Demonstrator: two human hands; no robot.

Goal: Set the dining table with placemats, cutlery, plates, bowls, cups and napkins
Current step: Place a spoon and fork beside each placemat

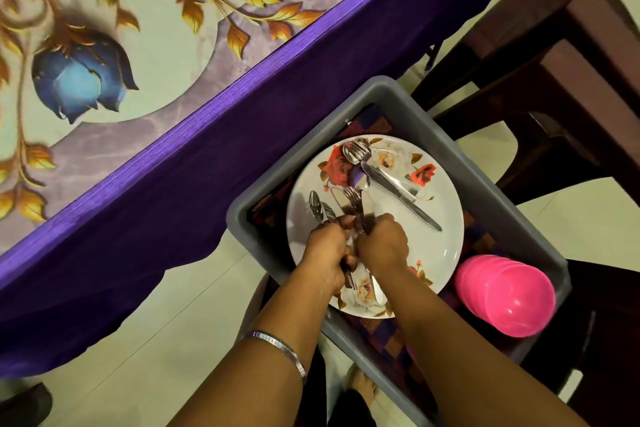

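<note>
Cutlery gathered, table unlaid.
My left hand and right hand grip cutlery over the plate; bowls at four o'clock; tablecloth bare.

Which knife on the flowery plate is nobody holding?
The long silver knife lying loose across the white flowery plate, toward the pink bowls. The other cutlery is gathered in both hands.

dim, warm indoor light – glare on the cutlery, soft blur, edges bent by wide-angle distortion.
</note>
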